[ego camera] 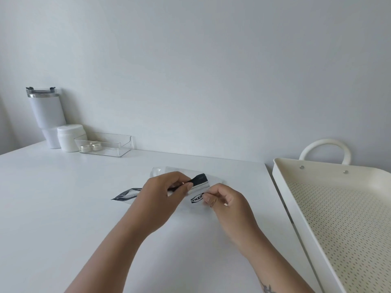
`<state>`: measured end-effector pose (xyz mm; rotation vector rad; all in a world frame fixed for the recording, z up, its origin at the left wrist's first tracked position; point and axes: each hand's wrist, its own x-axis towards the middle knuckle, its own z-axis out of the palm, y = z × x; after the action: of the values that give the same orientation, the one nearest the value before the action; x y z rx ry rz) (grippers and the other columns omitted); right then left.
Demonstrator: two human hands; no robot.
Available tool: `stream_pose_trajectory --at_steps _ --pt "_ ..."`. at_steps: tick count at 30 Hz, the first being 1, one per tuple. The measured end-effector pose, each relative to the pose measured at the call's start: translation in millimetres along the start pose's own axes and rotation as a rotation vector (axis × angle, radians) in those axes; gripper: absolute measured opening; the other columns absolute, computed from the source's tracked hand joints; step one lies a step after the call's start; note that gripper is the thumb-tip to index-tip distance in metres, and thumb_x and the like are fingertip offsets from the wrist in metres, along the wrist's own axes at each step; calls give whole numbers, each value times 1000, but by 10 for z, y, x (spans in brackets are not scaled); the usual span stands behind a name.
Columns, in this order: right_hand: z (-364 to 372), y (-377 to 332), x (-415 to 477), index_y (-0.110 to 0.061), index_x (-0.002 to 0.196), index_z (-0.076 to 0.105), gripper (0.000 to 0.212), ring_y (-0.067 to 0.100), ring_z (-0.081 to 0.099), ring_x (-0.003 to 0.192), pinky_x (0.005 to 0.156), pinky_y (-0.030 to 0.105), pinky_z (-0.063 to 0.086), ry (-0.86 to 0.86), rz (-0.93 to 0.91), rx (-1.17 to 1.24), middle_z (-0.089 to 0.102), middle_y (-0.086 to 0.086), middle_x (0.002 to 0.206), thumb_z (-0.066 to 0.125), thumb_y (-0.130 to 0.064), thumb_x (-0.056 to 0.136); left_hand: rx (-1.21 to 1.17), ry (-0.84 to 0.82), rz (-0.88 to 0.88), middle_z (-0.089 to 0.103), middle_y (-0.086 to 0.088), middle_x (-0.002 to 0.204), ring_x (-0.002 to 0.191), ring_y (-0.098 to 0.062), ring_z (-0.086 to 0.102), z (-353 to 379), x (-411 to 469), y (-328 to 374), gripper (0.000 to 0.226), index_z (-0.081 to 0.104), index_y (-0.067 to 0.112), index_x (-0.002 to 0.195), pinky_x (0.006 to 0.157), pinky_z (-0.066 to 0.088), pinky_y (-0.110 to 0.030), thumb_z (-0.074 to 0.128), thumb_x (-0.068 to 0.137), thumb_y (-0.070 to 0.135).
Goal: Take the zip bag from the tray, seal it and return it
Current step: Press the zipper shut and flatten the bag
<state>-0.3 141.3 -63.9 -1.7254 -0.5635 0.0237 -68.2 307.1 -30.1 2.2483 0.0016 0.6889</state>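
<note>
A clear zip bag (200,181) with a dark strip along its mouth and a black printed logo lies on the white table (63,208), left of the tray. My left hand (163,193) pinches the dark zip strip near its middle between thumb and fingers. My right hand (222,198) pinches the bag's near edge beside the logo. The strip's left end (124,195) sticks out past my left wrist. The cream perforated tray (281,187) with a loop handle stands at the right and has nothing in its visible part.
At the back left stand a white tumbler (45,115) with a clear lid, a white jar (70,137) and a clear plastic box (110,144) holding two small shiny pots. The tray sits beyond the table's right edge (275,199).
</note>
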Motion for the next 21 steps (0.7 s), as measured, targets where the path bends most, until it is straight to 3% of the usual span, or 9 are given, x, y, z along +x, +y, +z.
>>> stream_pose_trajectory --at_steps 2,7,12,15,21 --pt "-19 1 1 -24 78 71 15 -1 51 62 57 8 39 10 1 -1 68 -20 71 65 -19 90 0 -21 18 69 24 85 83 1 64 31 -16 23 6 69 36 82 69 43 -7 68 87 34" --pt "-4 -20 1 -36 93 69 7 2 58 81 69 8 43 10 -14 0 70 -12 87 66 -31 90 42 8 25 69 12 79 78 -5 62 86 -15 17 8 69 30 80 66 43 -12 67 88 30" --pt "-10 -51 -9 -35 93 70 8 12 65 92 91 41 51 25 -24 94 73 -9 93 63 -37 90 -34 5 -7 69 13 75 64 -2 57 82 -8 22 8 71 29 77 57 38 -7 72 85 29" --pt "-19 -54 -9 -33 88 72 6 10 65 87 95 48 51 44 -12 144 74 -8 89 66 -35 88 -114 -14 -61 68 15 68 52 2 51 55 1 -6 6 72 32 76 51 37 -5 74 83 31" --pt "-27 -44 -9 -34 89 73 4 5 65 85 95 45 53 34 29 168 74 -9 90 70 -33 86 -128 -74 -123 73 13 81 78 -3 59 45 -1 -52 6 72 43 80 62 41 -14 74 80 37"
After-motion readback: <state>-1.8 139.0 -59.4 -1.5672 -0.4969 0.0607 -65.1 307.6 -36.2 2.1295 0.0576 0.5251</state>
